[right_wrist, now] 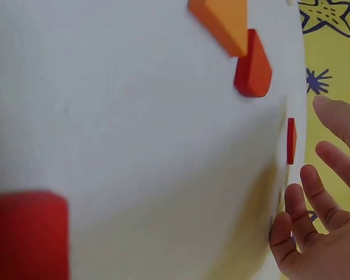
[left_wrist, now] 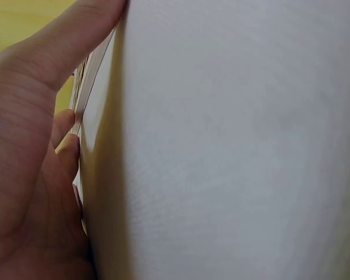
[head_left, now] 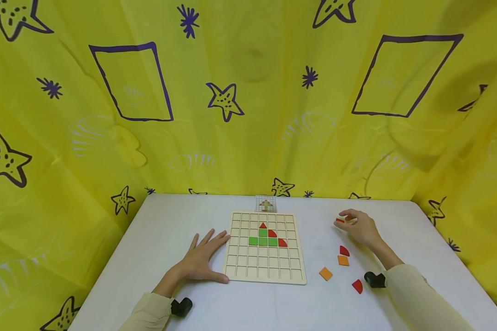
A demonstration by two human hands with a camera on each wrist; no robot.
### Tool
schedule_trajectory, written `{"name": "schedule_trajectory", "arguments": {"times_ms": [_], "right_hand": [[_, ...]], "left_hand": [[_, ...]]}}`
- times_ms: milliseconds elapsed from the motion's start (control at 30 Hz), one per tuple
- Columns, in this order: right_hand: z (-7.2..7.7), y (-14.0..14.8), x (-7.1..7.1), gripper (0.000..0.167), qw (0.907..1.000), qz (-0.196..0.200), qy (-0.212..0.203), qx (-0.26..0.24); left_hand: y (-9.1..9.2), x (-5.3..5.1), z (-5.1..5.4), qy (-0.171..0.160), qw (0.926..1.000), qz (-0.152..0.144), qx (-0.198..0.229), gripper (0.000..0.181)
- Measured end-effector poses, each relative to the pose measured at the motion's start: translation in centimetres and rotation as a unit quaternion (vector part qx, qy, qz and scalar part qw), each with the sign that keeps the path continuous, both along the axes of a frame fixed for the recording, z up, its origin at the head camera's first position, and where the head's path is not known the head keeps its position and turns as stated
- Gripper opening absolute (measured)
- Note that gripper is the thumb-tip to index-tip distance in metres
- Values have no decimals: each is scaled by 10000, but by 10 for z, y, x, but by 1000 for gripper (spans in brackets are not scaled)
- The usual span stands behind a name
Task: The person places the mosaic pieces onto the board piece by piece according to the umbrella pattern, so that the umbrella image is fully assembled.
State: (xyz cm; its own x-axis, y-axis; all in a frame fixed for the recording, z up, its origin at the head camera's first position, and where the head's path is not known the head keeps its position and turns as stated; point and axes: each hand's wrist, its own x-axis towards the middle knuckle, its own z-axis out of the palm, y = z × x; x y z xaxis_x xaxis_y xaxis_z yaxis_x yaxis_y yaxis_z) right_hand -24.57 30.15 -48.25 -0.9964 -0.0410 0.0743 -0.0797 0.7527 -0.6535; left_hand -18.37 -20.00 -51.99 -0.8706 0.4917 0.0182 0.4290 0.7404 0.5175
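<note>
Yellow curtain (head_left: 252,138) with dark star prints hangs behind white table (head_left: 170,220). Board (head_left: 263,271) sits mid-table, card (head_left: 266,203) just past its far edge. On board: green squares (head_left: 263,241) form a row of three plus one above the middle; red triangle (head_left: 263,225) tops that; red quarters (head_left: 272,233) adjoin both levels on the right. Left hand (head_left: 199,261) is at board's left edge, fingers straight, spread. Right hand (head_left: 361,228) is over red piece (right_wrist: 291,141), fingers loosely bent, not gripping. Nearer the person lie loose red quarters (head_left: 357,287) and orange squares (head_left: 325,274), two each.
</note>
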Motion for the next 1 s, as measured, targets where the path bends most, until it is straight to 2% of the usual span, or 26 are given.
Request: {"name": "schedule_trajectory", "arguments": {"times_ms": [233,500,767,900,1000], "right_hand": [[-6,5,-4,43,9998,-99,-68,182],[-11,4,-7,35,9993,-36,-119,359],[-9,2,-3,25,9983,415,-6,412],[-10,5,-2,31,9973,602,65,422],[-12,8,-2,36,9978,535,-16,391]], "left_hand": [[3,3,7,-32,10000,-15,-40,121],[3,5,13,-40,9999,-73,-135,119],[3,2,12,-131,9995,-52,-268,118],[2,3,11,-127,9996,-52,-233,119],[2,3,12,-152,9997,-60,-199,118]]}}
